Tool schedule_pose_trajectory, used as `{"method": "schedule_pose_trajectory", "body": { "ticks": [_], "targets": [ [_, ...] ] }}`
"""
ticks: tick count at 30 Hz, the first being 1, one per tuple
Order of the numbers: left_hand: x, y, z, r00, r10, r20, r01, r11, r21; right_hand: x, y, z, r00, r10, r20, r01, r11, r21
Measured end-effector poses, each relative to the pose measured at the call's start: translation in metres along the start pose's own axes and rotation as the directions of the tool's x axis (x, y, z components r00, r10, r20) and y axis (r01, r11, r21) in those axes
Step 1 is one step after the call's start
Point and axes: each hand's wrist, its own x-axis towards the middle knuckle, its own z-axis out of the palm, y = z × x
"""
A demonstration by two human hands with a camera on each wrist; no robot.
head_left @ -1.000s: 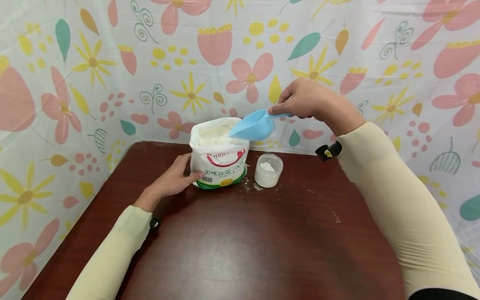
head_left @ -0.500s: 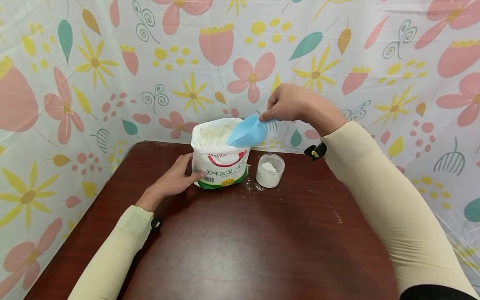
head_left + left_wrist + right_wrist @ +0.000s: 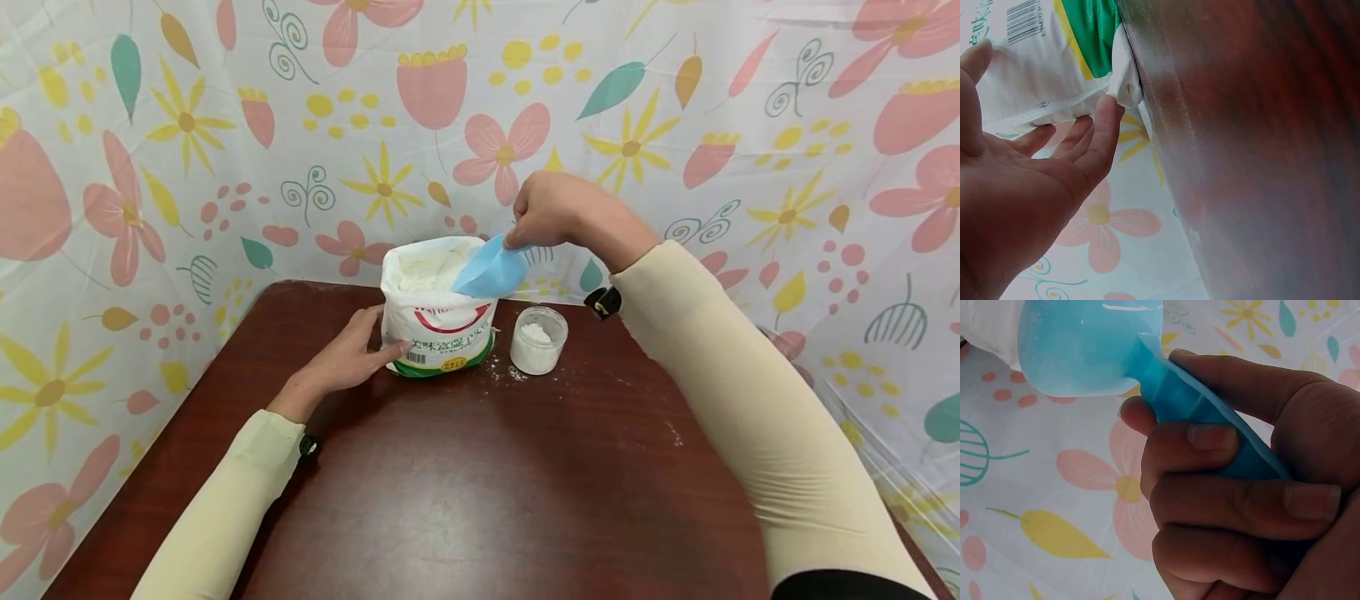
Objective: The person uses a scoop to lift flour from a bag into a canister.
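Note:
A white flour bag [image 3: 442,321] with a green base stands at the back of the table, its mouth wide and white flour [image 3: 431,271] inside. My left hand [image 3: 337,354] holds the bag's left side, thumb on the front and fingers round the side, as the left wrist view shows the fingers [image 3: 1100,134] against the bag's edge. With curled fingers my right hand [image 3: 555,212] grips the handle of a light-blue scoop [image 3: 491,268]. The scoop's tip is inside the bag's mouth at the right rim; how deep it sits is hidden. In the right wrist view, fingers wrap the handle [image 3: 1179,400].
A clear jar [image 3: 538,342] partly filled with flour stands without a lid just right of the bag. Spilled flour [image 3: 510,372] lies between them on the dark wooden table [image 3: 450,500]. A flower-patterned curtain [image 3: 480,100] hangs directly behind and along the left.
My right hand has moved left and slightly down, bringing the scoop lower into the bag's mouth and tilting it more. My left hand stays on the bag.

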Motion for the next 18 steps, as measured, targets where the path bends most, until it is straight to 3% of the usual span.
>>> {"method": "schedule_pose_trajectory", "body": {
  "ticks": [12, 18],
  "targets": [
    [0.000, 0.000, -0.001, 1.000, 0.020, 0.004, -0.020, 1.000, -0.002, 0.007, -0.020, 0.012, 0.998, -0.006, -0.061, 0.001, 0.997, -0.075],
    [0.000, 0.000, 0.000, 1.000, 0.017, 0.002, -0.017, 1.000, -0.007, 0.011, -0.021, 0.017, 0.998, 0.016, -0.065, -0.019, 0.999, -0.047]
  ]
}}
